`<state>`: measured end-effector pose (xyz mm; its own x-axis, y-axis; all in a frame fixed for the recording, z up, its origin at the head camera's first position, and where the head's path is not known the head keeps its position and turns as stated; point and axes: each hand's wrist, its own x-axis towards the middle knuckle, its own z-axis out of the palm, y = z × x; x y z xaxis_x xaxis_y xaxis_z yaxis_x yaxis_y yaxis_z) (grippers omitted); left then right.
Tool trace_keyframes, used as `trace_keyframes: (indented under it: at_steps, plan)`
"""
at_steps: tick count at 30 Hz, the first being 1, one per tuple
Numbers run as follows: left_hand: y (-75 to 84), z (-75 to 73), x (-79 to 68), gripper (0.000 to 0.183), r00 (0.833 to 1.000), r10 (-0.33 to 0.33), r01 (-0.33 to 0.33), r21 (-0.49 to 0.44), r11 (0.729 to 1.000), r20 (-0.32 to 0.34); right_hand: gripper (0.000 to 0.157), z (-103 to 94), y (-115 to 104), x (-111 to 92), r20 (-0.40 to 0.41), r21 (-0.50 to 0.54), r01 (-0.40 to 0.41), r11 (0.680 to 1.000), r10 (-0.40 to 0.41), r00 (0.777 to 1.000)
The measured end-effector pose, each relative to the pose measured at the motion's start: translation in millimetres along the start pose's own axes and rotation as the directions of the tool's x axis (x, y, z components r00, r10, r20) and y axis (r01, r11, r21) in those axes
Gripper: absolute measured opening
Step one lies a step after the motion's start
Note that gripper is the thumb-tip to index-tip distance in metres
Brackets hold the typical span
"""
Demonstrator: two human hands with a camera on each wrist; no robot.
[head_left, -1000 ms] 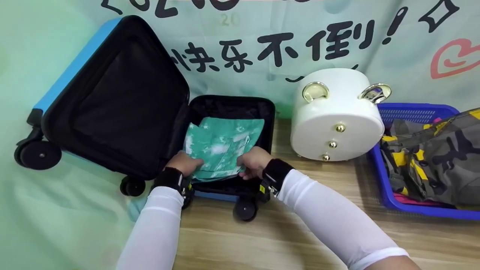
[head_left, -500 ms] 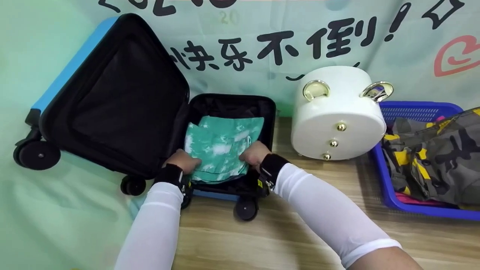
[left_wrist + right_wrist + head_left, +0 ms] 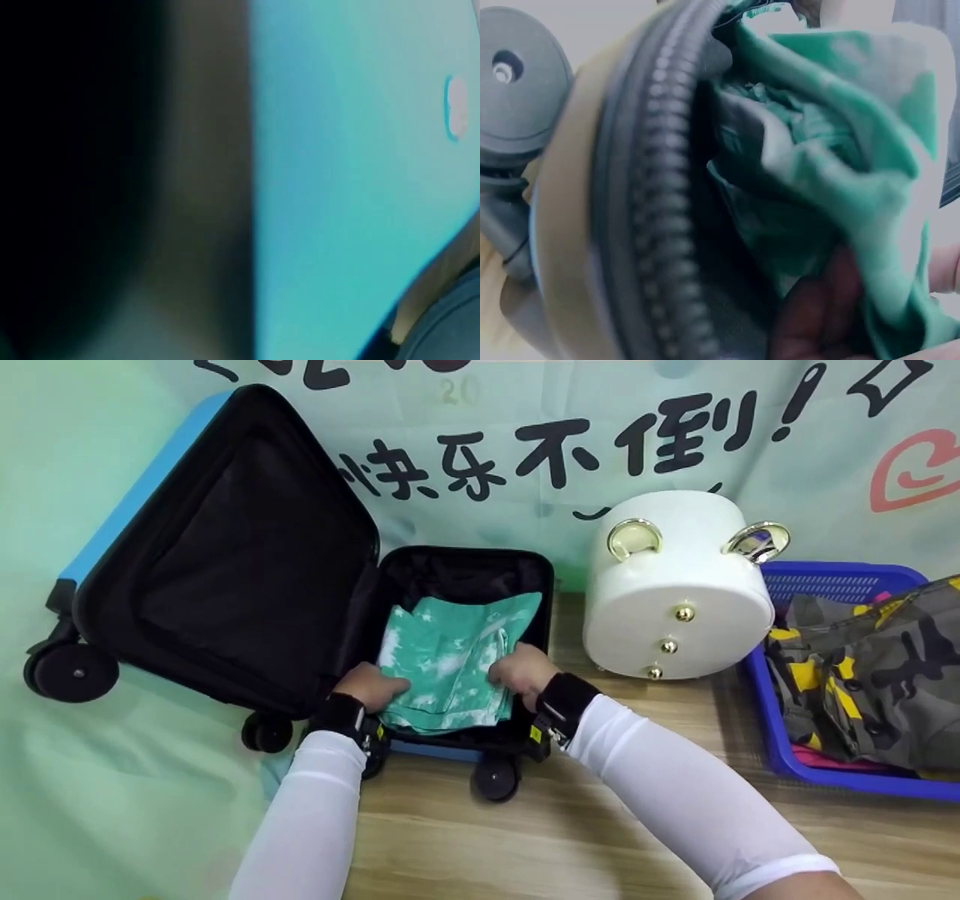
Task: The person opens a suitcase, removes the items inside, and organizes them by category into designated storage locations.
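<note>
A folded green-and-white tie-dye garment (image 3: pixel 442 664) lies in the lower half of an open suitcase (image 3: pixel 465 553). My left hand (image 3: pixel 369 687) holds its near left edge, thumb on top and the other fingers out of sight. On the opposite side my right hand (image 3: pixel 523 669) pinches the garment's right edge. The right wrist view shows that hand's fingers (image 3: pixel 810 315) under the bunched layers of cloth, just inside the suitcase's zipper edge (image 3: pixel 667 195). The left wrist view has only the blue suitcase shell (image 3: pixel 337 180) and a dark blur; that hand is hidden there.
The suitcase lid (image 3: pixel 247 562) stands propped open at the left. A white drum-shaped bag (image 3: pixel 675 555) with gold ring ears stands to the right. Beyond it, a blue basket (image 3: pixel 780 757) holds camouflage clothing (image 3: pixel 892 682). Suitcase wheels (image 3: pixel 496 778) face the near side.
In the last half second both hands have shifted slightly to the right, and the garment has slid with them. Its right side now sits nearer the suitcase's right wall.
</note>
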<state>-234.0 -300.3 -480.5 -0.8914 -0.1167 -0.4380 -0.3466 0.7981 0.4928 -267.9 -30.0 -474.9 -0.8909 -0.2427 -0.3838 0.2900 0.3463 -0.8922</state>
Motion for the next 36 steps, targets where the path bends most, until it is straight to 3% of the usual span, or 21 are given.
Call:
trace_keyframes:
  at_steps: [4,7,11,13,16,19,20,23,27,29,34,36]
  plan:
    - [0.7,0.5,-2.1,0.083,1.0,-0.015,0.015,-0.096,0.995,0.006,0.054,-1.1,2.9,-1.8,0.0,0.055,-0.004,0.998,0.004,1.0]
    - [3.4,0.7,-3.6,0.086,0.999,0.004,-0.009,-0.142,0.99,-0.037,0.064,-1.7,5.0,-4.3,0.0,0.127,0.0,0.992,0.0,1.0]
    - [6.7,3.9,-10.1,0.069,0.991,0.065,-0.095,-0.259,0.961,-0.119,0.068,-3.4,5.6,-10.0,0.022,0.271,-0.028,0.962,0.022,1.0]
    - [9.2,6.2,-15.5,0.066,0.983,0.094,-0.144,-0.346,0.927,-0.157,0.068,-6.3,4.6,-14.1,0.041,0.369,-0.047,0.928,0.035,0.999]
    - [15.0,9.0,-24.4,0.063,0.97,0.128,-0.216,-0.485,0.847,-0.208,0.064,-14.1,2.3,-21.8,0.099,0.516,-0.077,0.853,0.03,0.995]
    - [22.1,11.0,-33.2,0.064,0.951,0.167,-0.287,-0.545,0.788,-0.26,0.048,-23.0,-0.1,-28.5,0.211,0.603,-0.124,0.788,-0.007,0.978]
    - [24.3,11.4,-36.7,0.069,0.944,0.176,-0.305,-0.544,0.782,-0.277,0.042,-26.0,-1.0,-30.3,0.243,0.614,-0.135,0.778,-0.023,0.97]
    - [32.0,13.0,-45.2,0.073,0.92,0.214,-0.371,-0.547,0.751,-0.329,0.036,-34.3,-3.5,-35.9,0.29,0.614,-0.119,0.781,-0.082,0.954]
    - [41.3,13.5,-55.9,0.069,0.887,0.241,-0.443,-0.582,0.682,-0.393,0.033,-43.0,-8.2,-44.0,0.234,0.605,-0.026,0.796,-0.147,0.961]
    - [45.1,13.3,-60.1,0.062,0.867,0.256,-0.485,-0.607,0.63,-0.427,0.03,-46.0,-10.6,-48.5,0.215,0.614,-0.004,0.79,-0.163,0.963]
    - [53.2,13.4,-68.2,0.031,0.808,0.298,-0.582,-0.612,0.536,-0.508,0.021,-52.0,-14.3,-60.3,0.221,0.648,0.013,0.761,-0.204,0.954]
    - [56.3,13.3,-71.4,0.027,0.793,0.307,-0.602,-0.599,0.529,-0.526,0.02,-54.7,-15.7,-65.6,0.214,0.653,0.037,0.756,-0.232,0.949]
